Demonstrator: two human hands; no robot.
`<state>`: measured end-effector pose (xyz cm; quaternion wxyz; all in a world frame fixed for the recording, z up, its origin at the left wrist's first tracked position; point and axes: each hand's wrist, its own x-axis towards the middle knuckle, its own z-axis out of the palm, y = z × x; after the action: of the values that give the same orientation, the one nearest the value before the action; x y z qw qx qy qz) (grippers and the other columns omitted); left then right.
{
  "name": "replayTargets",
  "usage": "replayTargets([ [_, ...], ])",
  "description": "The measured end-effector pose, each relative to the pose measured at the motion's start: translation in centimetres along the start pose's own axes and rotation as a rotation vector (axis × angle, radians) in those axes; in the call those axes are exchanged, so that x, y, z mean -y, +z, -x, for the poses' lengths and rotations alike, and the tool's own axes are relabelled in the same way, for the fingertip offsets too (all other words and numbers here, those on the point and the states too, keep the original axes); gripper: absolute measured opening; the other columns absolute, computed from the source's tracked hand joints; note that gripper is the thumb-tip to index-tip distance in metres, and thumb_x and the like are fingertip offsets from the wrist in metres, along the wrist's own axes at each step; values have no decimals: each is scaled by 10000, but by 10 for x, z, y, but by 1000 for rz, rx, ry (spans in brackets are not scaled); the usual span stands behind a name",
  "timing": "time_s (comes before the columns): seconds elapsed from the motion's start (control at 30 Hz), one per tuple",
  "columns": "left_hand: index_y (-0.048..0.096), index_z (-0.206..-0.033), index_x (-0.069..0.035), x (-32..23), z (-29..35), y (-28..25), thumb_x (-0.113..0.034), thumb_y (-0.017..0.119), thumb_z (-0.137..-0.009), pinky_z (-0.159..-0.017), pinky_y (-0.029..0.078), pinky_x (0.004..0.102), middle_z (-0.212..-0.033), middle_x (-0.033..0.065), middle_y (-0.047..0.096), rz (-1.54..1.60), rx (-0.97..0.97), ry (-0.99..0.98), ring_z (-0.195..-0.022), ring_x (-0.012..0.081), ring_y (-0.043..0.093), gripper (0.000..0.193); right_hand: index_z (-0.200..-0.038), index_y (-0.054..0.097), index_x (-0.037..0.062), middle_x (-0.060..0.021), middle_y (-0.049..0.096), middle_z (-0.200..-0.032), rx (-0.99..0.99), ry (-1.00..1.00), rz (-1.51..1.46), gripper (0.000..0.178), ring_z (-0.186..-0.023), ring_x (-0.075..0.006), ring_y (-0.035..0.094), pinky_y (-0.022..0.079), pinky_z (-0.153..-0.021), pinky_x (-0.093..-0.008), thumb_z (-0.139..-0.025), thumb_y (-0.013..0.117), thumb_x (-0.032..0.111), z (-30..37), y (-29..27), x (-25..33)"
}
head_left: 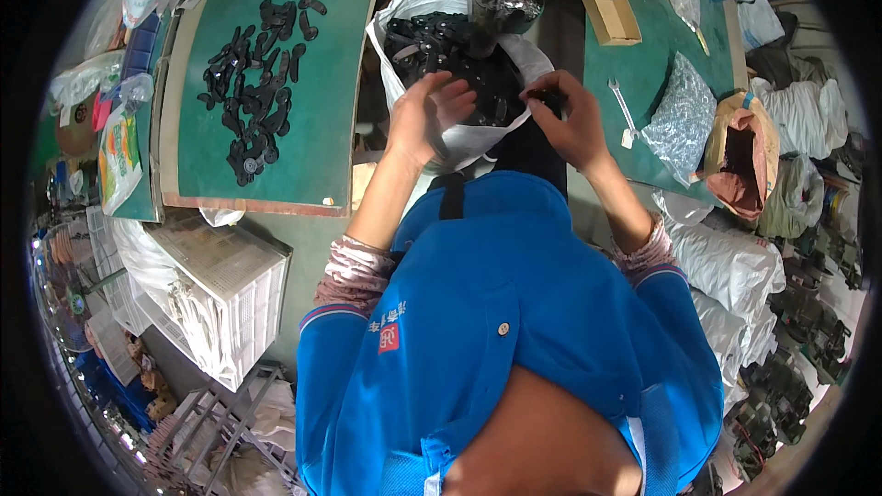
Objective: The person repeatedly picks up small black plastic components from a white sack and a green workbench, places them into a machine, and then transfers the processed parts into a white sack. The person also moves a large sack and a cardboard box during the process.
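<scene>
My left hand (430, 118) is over the near left rim of a white woven sack (395, 73), its palm up and fingers stretched apart, holding nothing. At the sack's right rim, my right hand (570, 118) has thumb and fingers closed around a small black part (549, 95), mostly hidden by the fingers. Inside the sack lies a heap of black plastic parts (441, 41). More loose black parts (266, 101), long with rounded ends, are spread over the green table (312, 165) to my left.
Dark machinery (501, 5) rises behind the sack. On the right green table (602, 64) are a cardboard box (613, 18), a wrench (623, 108) and a clear plastic bag (682, 119). An open brown bag (742, 152) stands beside it. A white crate (239, 303) sits lower left.
</scene>
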<state>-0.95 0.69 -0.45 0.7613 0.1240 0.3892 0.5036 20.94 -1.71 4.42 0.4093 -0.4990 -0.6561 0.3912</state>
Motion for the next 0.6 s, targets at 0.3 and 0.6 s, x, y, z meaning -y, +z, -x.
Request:
replayTargets([
  [0.3, 520, -1132, 9, 7, 24, 30, -351, 347, -979, -746, 552, 372, -978, 199, 629, -198, 44, -226, -844, 307, 652, 428, -1213, 601, 103, -108, 632, -983, 126, -278, 77, 430, -914, -196, 616, 496, -785, -285, -828, 538, -77, -15, 33, 10],
  [0.6, 455, -1196, 13, 2, 19, 28, -289, 418, -978, -637, 581, 325, -1010, 228, 617, -105, 80, -76, -763, 261, 666, 375, -1076, 628, 2, -69, 639, -723, -49, -53, -208, 207, -566, -79, 565, 428, -506, -207, -895, 569, 85, -80, -3, 21],
])
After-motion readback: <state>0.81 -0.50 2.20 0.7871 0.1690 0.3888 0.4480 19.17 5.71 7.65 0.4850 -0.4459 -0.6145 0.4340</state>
